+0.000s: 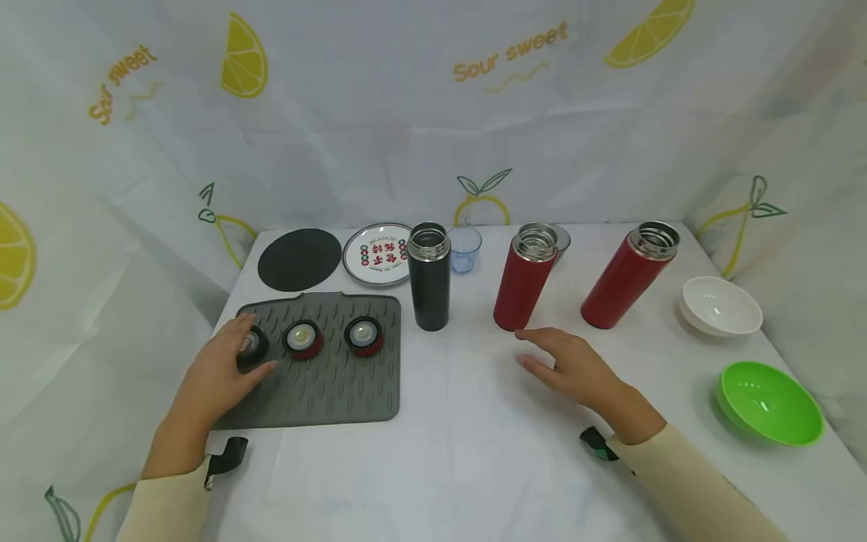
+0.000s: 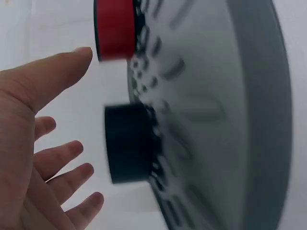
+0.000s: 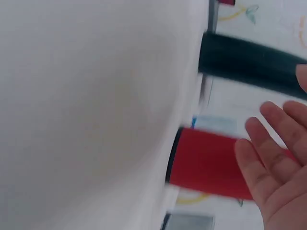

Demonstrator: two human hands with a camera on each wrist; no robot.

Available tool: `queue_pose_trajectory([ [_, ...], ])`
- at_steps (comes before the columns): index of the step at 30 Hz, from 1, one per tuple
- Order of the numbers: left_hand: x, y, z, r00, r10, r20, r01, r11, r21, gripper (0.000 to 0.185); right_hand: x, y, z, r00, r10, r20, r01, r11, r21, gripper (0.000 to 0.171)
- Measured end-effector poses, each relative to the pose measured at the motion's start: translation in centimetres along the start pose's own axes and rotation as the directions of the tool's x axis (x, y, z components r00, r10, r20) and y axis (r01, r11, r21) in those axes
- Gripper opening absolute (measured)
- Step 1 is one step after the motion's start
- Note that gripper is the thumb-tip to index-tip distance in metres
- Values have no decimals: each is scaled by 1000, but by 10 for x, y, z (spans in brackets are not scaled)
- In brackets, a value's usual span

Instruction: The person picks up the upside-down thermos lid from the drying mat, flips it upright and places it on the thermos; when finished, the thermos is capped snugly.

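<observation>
My left hand point(image 1: 220, 365) lies over the left end of the ribbed grey silicone mat point(image 1: 352, 391), its fingers loosely spread about the black round flask lid point(image 1: 252, 345); in the left wrist view the fingers point(image 2: 62, 158) stand open just beside the lid with a gap showing, so I hold nothing there. Two red round lids point(image 1: 303, 339) sit further along the mat, side by side and apart from each other. My right hand point(image 1: 576, 369) hovers flat and relaxed over the white tablecloth point(image 1: 474, 452), fingers straight, near the foot of the middle red steel flask point(image 1: 524, 277) but not touching it. A black steel flask point(image 1: 430, 277) stands upright to its left, a second red flask point(image 1: 628, 275) to its right, all three uncapped. Behind them are a clear blue glass cup point(image 1: 464, 249), a printed round plate point(image 1: 377, 254) and a black round pad point(image 1: 299, 259). A white bowl point(image 1: 719, 307) and a green plastic bowl point(image 1: 770, 403) rest at the right.
</observation>
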State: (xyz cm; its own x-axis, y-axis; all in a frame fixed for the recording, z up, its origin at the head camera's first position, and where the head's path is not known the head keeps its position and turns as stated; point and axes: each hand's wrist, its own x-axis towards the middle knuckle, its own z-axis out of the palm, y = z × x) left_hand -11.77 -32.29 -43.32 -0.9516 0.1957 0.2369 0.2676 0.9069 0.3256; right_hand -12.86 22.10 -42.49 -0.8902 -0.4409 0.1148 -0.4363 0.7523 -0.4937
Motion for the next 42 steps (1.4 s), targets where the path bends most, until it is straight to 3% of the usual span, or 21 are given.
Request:
queue_pose_trajectory([
  [3,-1,-12,-2,996,-92,23,93,993,-79,92,13,-15,11,998,-45,-41,51,988,143,42],
  [5,-2,-17,-2,990,-139,31,141,983,-114,94,22,-25,19,993,-77,-85,96,965,245,42],
  [10,-2,-25,1,974,-221,53,227,963,-143,99,47,-44,37,983,-89,-160,158,852,499,46],
  [14,1,-28,7,960,-270,76,279,948,-155,100,60,-53,48,980,-90,-176,180,779,601,46],
  [17,4,-29,10,952,-301,64,307,937,-163,98,64,-58,54,979,-95,-182,189,762,620,45],
  [22,2,-21,10,949,-316,0,311,933,-182,96,64,-62,63,986,-89,-143,159,775,612,45],
  [26,4,3,5,960,-266,-92,244,950,-194,94,62,-64,67,986,-94,-137,158,779,607,45],
  [32,17,63,6,971,-33,-235,-18,977,-212,91,60,-67,69,985,-112,-129,169,754,634,44],
  [35,24,95,11,962,105,-252,-158,967,-199,89,60,-69,69,987,-107,-121,160,742,651,44],
  [38,31,124,17,942,230,-244,-277,943,-184,86,59,-71,66,989,-93,-113,145,740,657,45],
  [42,37,153,26,911,345,-225,-384,908,-166,85,58,-73,63,990,-94,-101,137,738,660,45],
])
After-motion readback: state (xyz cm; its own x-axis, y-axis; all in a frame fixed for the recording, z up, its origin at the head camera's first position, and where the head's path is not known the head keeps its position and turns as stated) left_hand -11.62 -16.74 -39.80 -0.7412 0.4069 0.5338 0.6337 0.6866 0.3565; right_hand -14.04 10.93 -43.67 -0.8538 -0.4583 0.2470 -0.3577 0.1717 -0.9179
